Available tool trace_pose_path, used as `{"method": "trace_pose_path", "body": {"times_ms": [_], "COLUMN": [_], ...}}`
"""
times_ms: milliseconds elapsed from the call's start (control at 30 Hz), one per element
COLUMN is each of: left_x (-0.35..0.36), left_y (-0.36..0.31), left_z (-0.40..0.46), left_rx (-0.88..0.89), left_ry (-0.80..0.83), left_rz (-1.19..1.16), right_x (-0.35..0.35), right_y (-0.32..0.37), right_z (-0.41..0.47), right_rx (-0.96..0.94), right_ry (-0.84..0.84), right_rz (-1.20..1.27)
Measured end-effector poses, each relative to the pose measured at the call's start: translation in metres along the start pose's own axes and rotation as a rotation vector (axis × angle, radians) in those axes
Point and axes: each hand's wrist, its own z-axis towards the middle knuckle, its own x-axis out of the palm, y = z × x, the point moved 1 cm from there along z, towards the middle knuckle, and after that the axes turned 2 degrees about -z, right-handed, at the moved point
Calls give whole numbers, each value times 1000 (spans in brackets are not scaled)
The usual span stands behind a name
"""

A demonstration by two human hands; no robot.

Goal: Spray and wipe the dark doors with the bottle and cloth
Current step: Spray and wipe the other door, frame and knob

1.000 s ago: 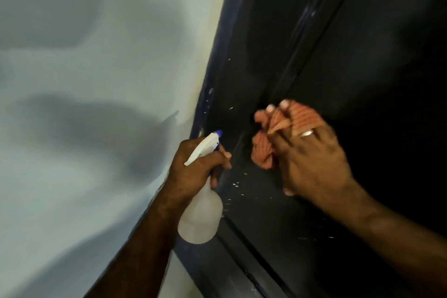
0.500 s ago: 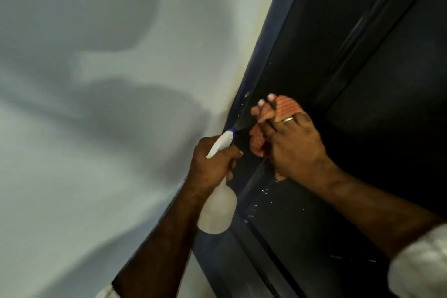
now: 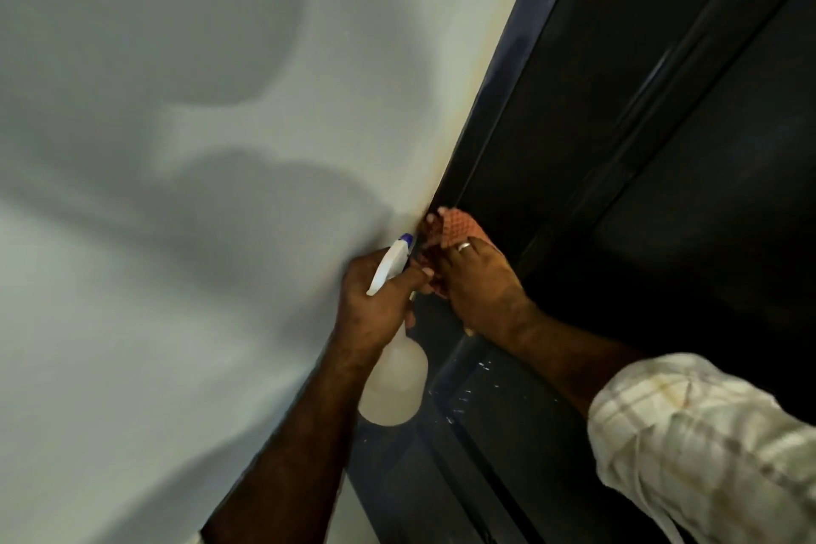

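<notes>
The dark door [image 3: 662,199] fills the right side, its blue-black frame [image 3: 499,75] running up beside the wall. My left hand [image 3: 379,305] grips the neck of a white spray bottle [image 3: 393,384]; its blue-tipped nozzle [image 3: 404,241] points up towards the frame. My right hand [image 3: 481,287], a ring on one finger, presses an orange checked cloth [image 3: 457,225] against the door's left edge by the frame, right next to the nozzle. The fingertips are hidden under the cloth.
A pale grey wall [image 3: 185,190] with soft shadows takes up the left half. White droplets [image 3: 477,384] speckle the door panel below my hands. My right forearm wears a light checked sleeve [image 3: 706,446].
My right hand has slid the cloth left across the door to the frame edge. The left hand and bottle stay close beside it, and the view has swung left, showing more wall.
</notes>
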Motion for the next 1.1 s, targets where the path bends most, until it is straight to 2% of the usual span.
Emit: {"method": "trace_pose_path", "body": {"times_ms": [100, 133, 233, 300, 367, 433, 500, 567, 600, 667, 733, 800, 867, 933, 1033, 1100], "left_x": [-3, -4, -4, 0, 3, 4, 5, 6, 7, 11, 19, 26, 32, 37, 42, 44], "left_y": [-4, -6, -6, -5, -3, 3, 6, 8, 8, 5, -1, -3, -3, -3, 5, 12], "left_z": [-2, -3, 0, 1, 3, 6, 5, 5, 5, 4, 3, 3, 3, 2, -2, -6], "left_rx": [-12, -1, 37, 32, 30, 43, 57, 38, 32, 47, 49, 56, 60, 77, 90, 63], "left_ry": [42, 52, 64, 63, 78, 78, 94, 105, 115, 167, 205, 220, 229, 267, 314, 332], "left_rz": [-5, -19, -21, -11, 14, 52, 84, 113, 112, 106, 92, 69, 59, 61, 100, 94], "right_x": [-21, -35, -69, -70, -50, -29, -8, -4, -10, -24, -39, -63, -79, -70, -15, 5], "right_y": [-31, -48, -101, -106, -84, -46, -8, 4, -4, -36, -87, -131, -145, -123, -49, -13], "right_z": [16, 19, 21, 20, 25, 15, -20, -56, -75, -97, -101, -96, -87, -90, -116, -135], "right_rx": [16, 92, 358, 411, 348, 217, 20, -149, -135, -5, 199, 373, 448, 415, 223, 168], "right_ry": [169, 110, -215, -258, -183, -113, -10, 214, 292, 201, -34, -244, -316, -236, -29, 67], "right_rz": [87, 68, -83, -30, -23, 47, 16, -89, -66, 29, 94, 25, 5, 13, 64, 108]}}
